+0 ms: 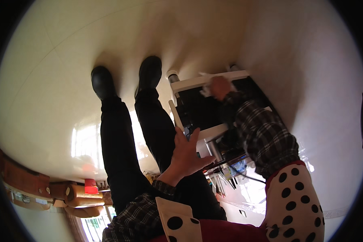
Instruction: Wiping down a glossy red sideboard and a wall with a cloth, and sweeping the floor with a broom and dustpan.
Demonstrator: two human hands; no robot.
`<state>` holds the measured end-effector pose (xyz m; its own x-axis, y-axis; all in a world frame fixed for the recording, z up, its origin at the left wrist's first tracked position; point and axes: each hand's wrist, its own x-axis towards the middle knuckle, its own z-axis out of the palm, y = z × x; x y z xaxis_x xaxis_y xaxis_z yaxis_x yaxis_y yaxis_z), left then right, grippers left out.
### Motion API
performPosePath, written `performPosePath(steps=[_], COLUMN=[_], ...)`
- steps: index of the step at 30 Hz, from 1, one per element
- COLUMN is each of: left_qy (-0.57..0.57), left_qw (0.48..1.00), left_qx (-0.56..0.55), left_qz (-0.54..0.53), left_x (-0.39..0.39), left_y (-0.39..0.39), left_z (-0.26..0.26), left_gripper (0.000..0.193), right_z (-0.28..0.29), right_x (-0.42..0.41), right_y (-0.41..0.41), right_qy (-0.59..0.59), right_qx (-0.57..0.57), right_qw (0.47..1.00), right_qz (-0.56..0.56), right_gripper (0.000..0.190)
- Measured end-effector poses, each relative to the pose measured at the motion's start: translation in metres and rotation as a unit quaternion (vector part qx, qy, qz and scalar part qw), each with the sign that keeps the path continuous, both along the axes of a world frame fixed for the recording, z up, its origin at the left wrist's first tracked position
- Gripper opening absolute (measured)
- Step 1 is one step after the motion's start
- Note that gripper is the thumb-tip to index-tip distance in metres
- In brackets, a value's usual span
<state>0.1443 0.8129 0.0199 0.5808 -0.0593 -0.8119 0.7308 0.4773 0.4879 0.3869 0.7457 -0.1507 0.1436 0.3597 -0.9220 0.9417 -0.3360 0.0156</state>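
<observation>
Before me stands a shelf unit with a white frame (214,130), dark panels and round silver posts. My right hand (220,87), blurred, holds a crumpled white cloth or tissue (206,90) against the unit's dark top panel (199,106), close to the far white edge. Fingers spread, my left hand (187,155) is at the near left corner of the unit. Its fingertips lie by the end of a narrow white strip (176,115); whether they touch it I cannot tell. Plaid sleeves cover both arms, and white fabric with black dots covers my upper right arm.
My black shoes (103,81) stand on a glossy pale floor (63,90) left of the unit. A pale wall rises at the right. A dark cable (248,176) runs beneath my right arm near several upright items (220,184). Brown wooden furniture (27,172) and a red object (91,186) are lower left.
</observation>
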Motion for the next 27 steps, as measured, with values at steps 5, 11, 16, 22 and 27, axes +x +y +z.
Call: performPosePath(steps=[5, 11, 16, 22, 27], left_qy=[-0.008, -0.003, -0.004, -0.017, -0.01], left_qw=[1.0, 0.999, 1.0, 1.0, 1.0], left_qx=[0.011, -0.041, -0.028, -0.005, -0.007], left_qz=[0.011, -0.003, -0.009, 0.013, 0.005], left_x=[0.003, 0.004, 0.002, 0.003, 0.0], left_y=[-0.004, 0.008, 0.002, -0.001, 0.0], left_z=[-0.003, -0.001, -0.005, -0.004, -0.008], left_gripper=[0.092, 0.095, 0.095, 0.094, 0.094], right_z=[0.022, 0.065, 0.095, 0.116, 0.104], right_x=[-0.08, -0.086, -0.026, 0.096, 0.103], right_y=[0.023, 0.023, 0.016, -0.004, 0.018], right_qy=[-0.006, 0.106, 0.22, 0.08, 0.003], right_qx=[0.062, 0.021, -0.067, -0.146, -0.304], right_qw=[0.998, 0.991, 0.971, 0.979, 0.944], right_qz=[0.0, -0.085, -0.067, 0.114, 0.125], right_gripper=[0.017, 0.022, 0.042, 0.034, 0.031])
